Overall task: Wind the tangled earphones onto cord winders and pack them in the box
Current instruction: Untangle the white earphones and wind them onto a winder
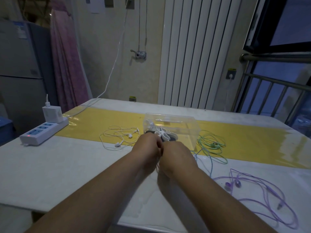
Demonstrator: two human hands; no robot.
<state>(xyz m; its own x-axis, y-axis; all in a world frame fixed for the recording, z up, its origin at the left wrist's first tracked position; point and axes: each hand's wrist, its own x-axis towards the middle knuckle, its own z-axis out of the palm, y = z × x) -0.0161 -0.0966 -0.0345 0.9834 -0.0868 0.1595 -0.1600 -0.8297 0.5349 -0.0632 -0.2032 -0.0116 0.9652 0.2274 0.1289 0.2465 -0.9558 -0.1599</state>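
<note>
No legible text; wall papers (96, 5), fridge sticker (21, 31) too blurred.

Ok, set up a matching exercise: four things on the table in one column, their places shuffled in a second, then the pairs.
Things
1. white earphones
2. green earphones
3. purple earphones
4. power strip

Places
A. near right, on the white part of the table
B. at the table's left edge
C. just right of the box
D. left of the box, on the yellow strip

Pairs: 1-D, 2-C, 3-A, 4-B
</note>
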